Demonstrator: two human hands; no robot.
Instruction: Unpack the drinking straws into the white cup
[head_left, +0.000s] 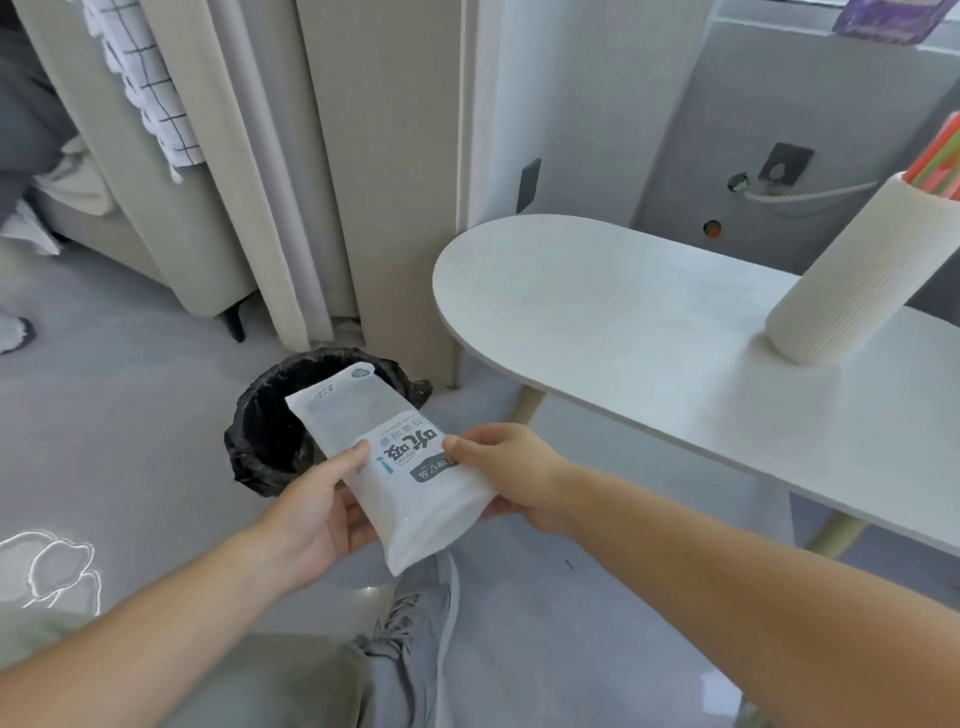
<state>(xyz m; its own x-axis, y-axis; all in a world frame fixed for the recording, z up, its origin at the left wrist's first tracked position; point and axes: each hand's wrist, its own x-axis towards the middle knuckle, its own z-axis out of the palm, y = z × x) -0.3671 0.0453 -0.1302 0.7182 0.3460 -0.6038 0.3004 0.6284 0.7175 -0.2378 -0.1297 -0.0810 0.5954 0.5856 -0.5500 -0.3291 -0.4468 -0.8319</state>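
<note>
I watched both hands hold the white straw packet low over the floor. The left hand gripped the packet's left edge, its thumb on the printed face and its fingers curled under, so they were clamped on the packet. Just beyond those fingers, the packet's far end reached over the mouth of a bin lined with a black bag, which stood on the floor. The packet looked flat and slack; I could not tell whether anything was left inside it.

To the right of the left fingers, the right hand pinched the packet's right edge, thumb on top near the dark label and the other fingers beneath, also closed on it. Below both hands a grey shoe showed on the floor.

Farther right of the right fingers, and well apart from them, the white table carried the ribbed white cup, standing near the frame's edge. The drinking straws, orange, green and pink, stood bunched in its mouth, sticking out above the rim.
</note>
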